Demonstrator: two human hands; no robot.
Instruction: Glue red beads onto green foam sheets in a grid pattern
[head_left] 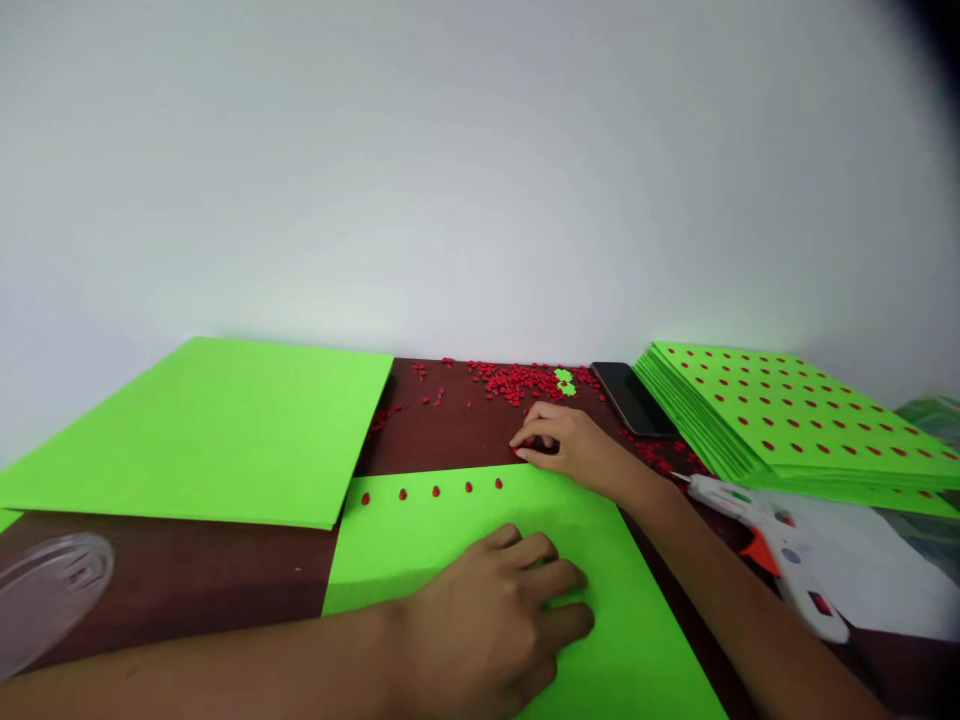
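A bright green sheet [420, 540] lies before me, with several small red pieces [436, 491] in a row near its far edge. My left hand [510, 615] rests on the sheet, palm down, fingers apart and slightly bent. At the sheet's far right corner, my right hand [559, 440] pinches one small red piece [516, 451] between thumb and forefinger. Just beyond that hand, a loose heap of red pieces [517, 382] spreads over the dark table, beside green flower-shaped cutouts [565, 383].
Plain green sheets [202, 430] are stacked at left, above a clear plastic lid [52, 600]. To the right are a black phone [634, 400], a stack of red-dotted green sheets [810, 410], a white glue gun [780, 550] and white paper [877, 570]. A wall stands behind.
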